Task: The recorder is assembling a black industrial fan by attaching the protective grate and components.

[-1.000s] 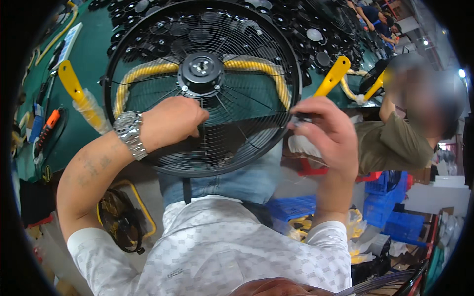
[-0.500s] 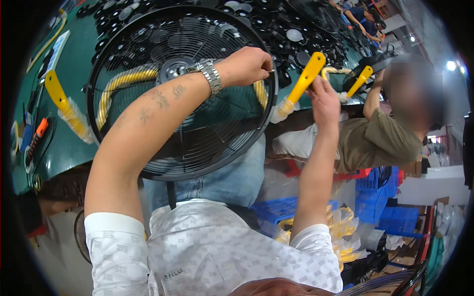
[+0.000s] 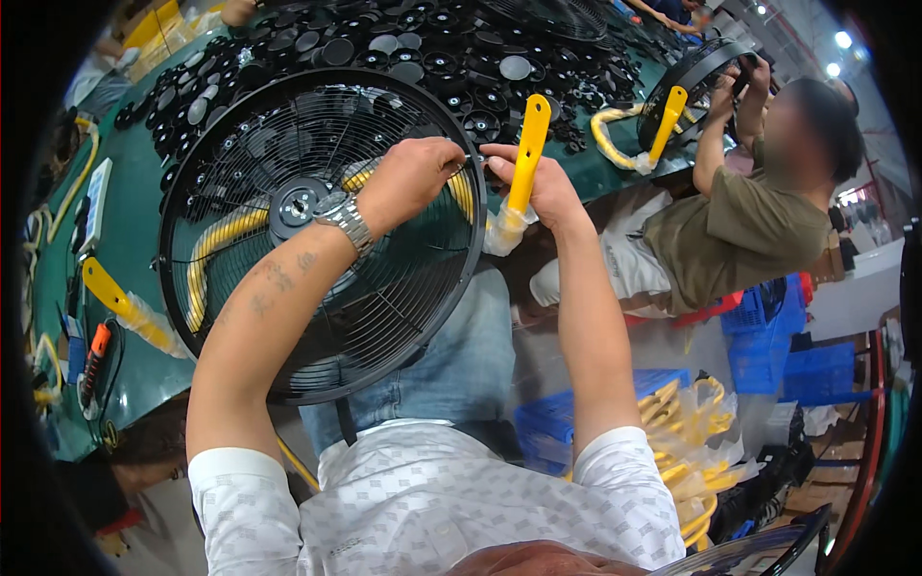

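Note:
A round black fan guard [image 3: 384,322] leans over the table edge toward my lap. Through its wires shows a yellow bent-tube stand [image 3: 223,233], whose flat yellow end [image 3: 525,158] rises at the right, plastic film at its base. The other flat end [image 3: 108,288] sticks out at the left. Over the guard's upper right, my left hand [image 3: 408,178], with a metal watch, is closed, fingertips pinched at the rim. My right hand [image 3: 547,192] reaches behind the right flat end, thumb and finger meeting near the left fingertips. Whatever lies between the fingers is too small to make out.
Many round black parts [image 3: 413,72] are heaped across the far table. An orange-handled tool [image 3: 98,350] lies at the left. On the right a co-worker [image 3: 740,221] handles another fan guard [image 3: 696,72]. Blue crates [image 3: 759,336] and yellow tubes [image 3: 687,413] stand low right.
My right hand has moved left from beside the yellow flat end to the guard's rim, meeting my left hand. The view has shifted. The co-worker has raised a fan guard.

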Action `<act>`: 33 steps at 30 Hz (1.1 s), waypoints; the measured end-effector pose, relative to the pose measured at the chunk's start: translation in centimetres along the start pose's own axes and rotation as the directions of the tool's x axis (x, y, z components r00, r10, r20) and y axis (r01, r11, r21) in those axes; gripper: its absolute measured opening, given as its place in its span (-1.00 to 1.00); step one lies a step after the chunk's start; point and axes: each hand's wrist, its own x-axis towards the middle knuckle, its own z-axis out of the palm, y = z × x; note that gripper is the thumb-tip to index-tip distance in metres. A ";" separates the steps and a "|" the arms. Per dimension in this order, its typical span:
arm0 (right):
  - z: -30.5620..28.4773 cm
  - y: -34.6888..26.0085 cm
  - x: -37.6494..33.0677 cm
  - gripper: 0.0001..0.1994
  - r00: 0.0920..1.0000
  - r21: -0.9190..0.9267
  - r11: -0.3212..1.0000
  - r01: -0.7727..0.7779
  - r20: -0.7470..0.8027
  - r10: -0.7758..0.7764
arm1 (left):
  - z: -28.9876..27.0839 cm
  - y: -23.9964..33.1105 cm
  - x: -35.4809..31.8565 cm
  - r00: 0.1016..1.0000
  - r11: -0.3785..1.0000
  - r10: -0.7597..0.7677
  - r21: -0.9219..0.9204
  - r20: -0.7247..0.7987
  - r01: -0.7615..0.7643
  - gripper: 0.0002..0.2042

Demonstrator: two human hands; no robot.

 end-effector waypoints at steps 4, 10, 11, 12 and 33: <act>0.7 0.6 0.6 -0.65 1.000 -0.004 1.000 0.017 0.023 -0.017 | 0.0 0.0 0.1 0.992 0.988 -0.125 -0.090 0.013 0.126 -0.83; 1.3 0.9 1.2 -0.65 0.999 0.064 0.998 -0.007 -0.030 0.009 | -0.2 -0.4 0.4 0.940 0.907 -0.298 -0.259 0.165 0.333 -0.81; 1.3 0.8 1.1 -0.65 1.000 0.076 0.997 0.016 -0.018 -0.015 | -0.2 -0.5 0.5 0.950 0.924 -0.278 -0.230 0.141 0.305 -0.81; 1.4 0.6 1.0 -0.65 1.000 0.077 0.997 0.016 -0.017 -0.015 | -0.1 -0.4 0.5 0.961 0.941 -0.253 -0.200 0.112 0.271 -0.81; 1.5 0.5 0.7 -0.63 0.999 0.093 0.995 0.034 -0.002 -0.034 | 0.2 -0.8 0.8 0.894 0.720 -0.391 -0.533 0.219 0.446 -0.83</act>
